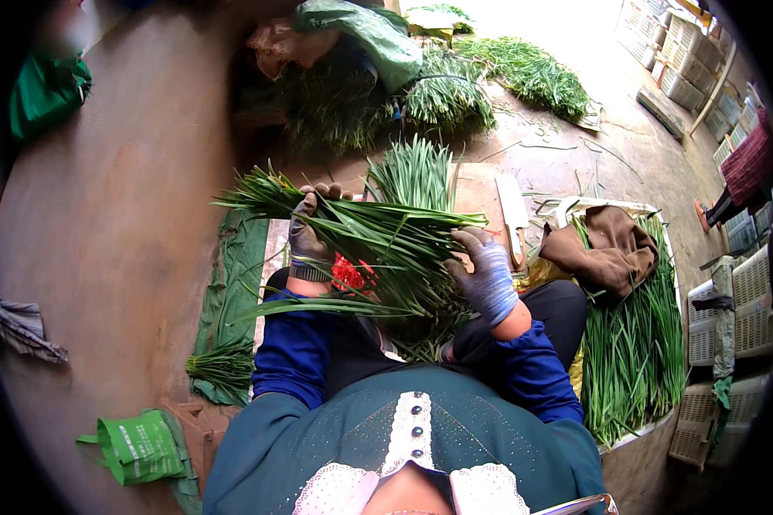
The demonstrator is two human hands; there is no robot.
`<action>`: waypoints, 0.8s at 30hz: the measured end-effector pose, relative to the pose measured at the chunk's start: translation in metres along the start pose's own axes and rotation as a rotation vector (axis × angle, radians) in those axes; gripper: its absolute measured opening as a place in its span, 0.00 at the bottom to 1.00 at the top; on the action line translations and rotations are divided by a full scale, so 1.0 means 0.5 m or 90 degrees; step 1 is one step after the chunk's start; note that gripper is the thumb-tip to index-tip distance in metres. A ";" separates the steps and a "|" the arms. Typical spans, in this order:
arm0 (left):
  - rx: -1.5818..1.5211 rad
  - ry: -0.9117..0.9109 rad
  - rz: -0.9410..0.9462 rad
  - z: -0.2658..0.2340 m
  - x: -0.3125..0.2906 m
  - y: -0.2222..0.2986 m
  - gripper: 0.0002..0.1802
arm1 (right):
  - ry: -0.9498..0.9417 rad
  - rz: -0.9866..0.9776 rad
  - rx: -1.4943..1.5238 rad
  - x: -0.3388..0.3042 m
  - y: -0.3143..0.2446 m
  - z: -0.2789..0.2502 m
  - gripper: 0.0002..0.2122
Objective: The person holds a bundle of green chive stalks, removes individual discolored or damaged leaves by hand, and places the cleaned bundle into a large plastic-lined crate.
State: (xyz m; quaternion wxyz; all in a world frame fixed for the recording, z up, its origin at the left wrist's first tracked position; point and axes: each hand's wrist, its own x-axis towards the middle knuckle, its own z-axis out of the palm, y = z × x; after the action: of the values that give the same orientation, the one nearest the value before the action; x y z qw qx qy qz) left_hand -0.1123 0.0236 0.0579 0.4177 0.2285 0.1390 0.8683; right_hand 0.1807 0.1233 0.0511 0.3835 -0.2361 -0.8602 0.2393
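Observation:
A long bunch of green garlic chives (pixel 378 230) lies crosswise in front of me above my lap, with a few loose blades trailing below it. My left hand (pixel 311 230), in a dirty work glove, grips the bunch toward its left end. At the right end, my gloved right hand (pixel 489 273) has its fingers and thumb apart beside the stem ends, seemingly touching them. Just beyond, more chives (pixel 412 176) rest on a board (pixel 477 189). A broad-bladed knife (pixel 513 206) lies on the right of that board. Loose chives are heaped between my knees.
To my right, a white crate (pixel 680 339) holds chives with a brown cloth (pixel 605 249) on top. A tied bundle (pixel 222 367) lies on green sheeting (pixel 228 292) at left. Chive piles (pixel 447 90) stand ahead. Plastic crates (pixel 751 300) and a person (pixel 747 159) are at far right.

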 end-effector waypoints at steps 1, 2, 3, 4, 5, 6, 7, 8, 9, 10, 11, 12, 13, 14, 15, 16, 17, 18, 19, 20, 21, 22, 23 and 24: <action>0.001 0.013 0.007 -0.011 -0.001 0.004 0.05 | 0.013 -0.035 -0.023 -0.002 -0.009 -0.003 0.21; 0.001 0.019 0.016 -0.014 0.004 0.008 0.05 | 0.031 -0.074 -0.047 0.002 -0.014 -0.007 0.22; -0.011 0.042 0.019 -0.014 0.003 0.011 0.05 | 0.051 -0.092 -0.044 0.001 -0.022 -0.005 0.20; -0.016 0.047 0.033 -0.020 -0.001 0.014 0.06 | 0.093 -0.130 -0.052 -0.003 -0.032 -0.002 0.18; -0.017 0.047 0.040 -0.023 -0.001 0.018 0.05 | 0.075 -0.149 -0.048 -0.007 -0.041 0.001 0.17; -0.018 0.047 0.047 -0.027 0.000 0.022 0.05 | 0.057 -0.167 -0.044 -0.006 -0.052 0.003 0.17; -0.025 0.081 0.039 -0.030 0.001 0.024 0.04 | 0.054 -0.181 -0.040 -0.001 -0.065 0.011 0.16; 0.008 0.085 0.059 -0.026 0.004 0.017 0.04 | 0.054 -0.186 -0.024 0.006 -0.076 0.020 0.15; -0.005 0.092 0.053 -0.022 0.005 0.015 0.04 | 0.054 -0.189 -0.009 0.015 -0.086 0.029 0.14; -0.017 0.099 0.046 -0.018 0.005 0.017 0.04 | 0.055 -0.192 0.006 0.022 -0.093 0.037 0.13; -0.028 0.101 0.047 -0.014 0.001 0.016 0.04 | 0.048 -0.191 0.013 0.023 -0.092 0.040 0.13; -0.025 0.112 0.059 -0.012 -0.001 0.019 0.03 | -0.017 -0.135 0.019 0.019 -0.092 0.037 0.13; -0.033 0.088 0.044 -0.010 -0.008 0.026 0.05 | -0.081 -0.078 0.025 0.013 -0.091 0.032 0.13; -0.042 0.061 0.030 0.010 -0.012 0.034 0.06 | -0.143 -0.020 0.029 0.011 -0.086 0.026 0.13; -0.028 0.078 0.042 0.006 -0.012 0.037 0.09 | -0.159 0.003 -0.028 0.011 -0.075 0.028 0.14; -0.033 0.067 0.031 -0.011 -0.006 0.042 0.09 | -0.130 0.020 -0.075 0.008 -0.065 0.032 0.14; -0.043 0.025 0.034 -0.011 -0.004 0.045 0.08 | -0.100 0.038 -0.121 0.003 -0.056 0.040 0.14; -0.053 -0.017 0.038 -0.010 -0.002 0.047 0.07 | -0.070 0.057 -0.166 -0.003 -0.047 0.047 0.15; -0.044 0.035 -0.011 -0.031 0.000 0.054 0.07 | -0.107 0.132 -0.084 -0.014 -0.036 0.055 0.17; -0.041 0.024 0.006 -0.020 -0.007 0.052 0.07 | -0.142 0.172 0.000 -0.016 -0.037 0.059 0.18; -0.045 0.021 0.003 -0.028 -0.005 0.047 0.07 | -0.175 0.212 0.084 -0.014 -0.039 0.064 0.18; -0.049 0.017 0.000 -0.034 -0.002 0.043 0.08 | -0.207 0.251 0.169 -0.009 -0.039 0.066 0.19; -0.033 0.038 0.002 -0.032 -0.005 0.042 0.08 | -0.261 0.220 0.142 -0.001 -0.037 0.064 0.18; -0.016 0.058 0.004 -0.029 -0.010 0.042 0.08 | -0.273 0.268 0.242 0.000 -0.031 0.063 0.18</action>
State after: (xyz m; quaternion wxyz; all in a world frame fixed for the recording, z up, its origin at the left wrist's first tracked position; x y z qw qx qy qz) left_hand -0.1308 0.0061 0.0529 0.4112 0.1838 0.1461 0.8808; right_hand 0.1528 0.1040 0.0416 0.1737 -0.2771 -0.7937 0.5129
